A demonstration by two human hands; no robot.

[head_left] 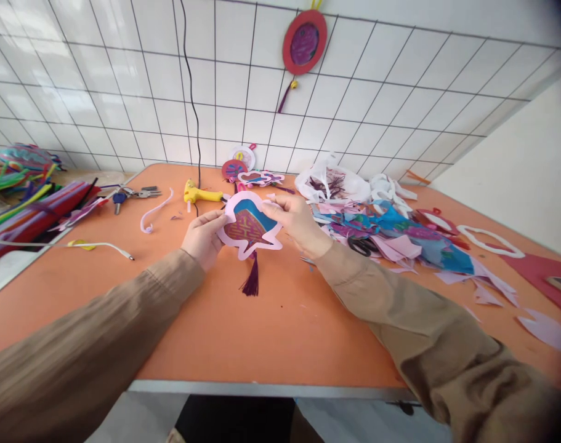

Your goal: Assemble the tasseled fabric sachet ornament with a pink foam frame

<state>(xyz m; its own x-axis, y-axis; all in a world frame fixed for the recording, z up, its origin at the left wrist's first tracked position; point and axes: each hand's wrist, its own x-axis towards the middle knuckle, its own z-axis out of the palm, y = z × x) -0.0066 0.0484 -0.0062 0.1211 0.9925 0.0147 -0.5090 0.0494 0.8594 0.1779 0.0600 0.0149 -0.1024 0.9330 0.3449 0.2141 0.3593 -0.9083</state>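
Both hands hold a paper ornament (249, 226) above the orange table (271, 332). It has a pink shaped frame, a blue and purple patterned middle, and a dark purple tassel (252, 280) hanging from its lower tip. My left hand (204, 237) pinches its left edge, fingers closed on the frame. My right hand (296, 223) grips its upper right edge, thumb and fingers pressed on the pink rim.
A yellow glue gun (197, 194) with a black cord lies behind the hands. Keys (135, 194), a white cable (100, 245) and pipe cleaners (26, 206) are at left. A pile of coloured paper scraps (391, 237), scissors (362, 246) and a plastic bag (329, 181) lie at right. Finished ornaments (257, 177) rest near the tiled wall.
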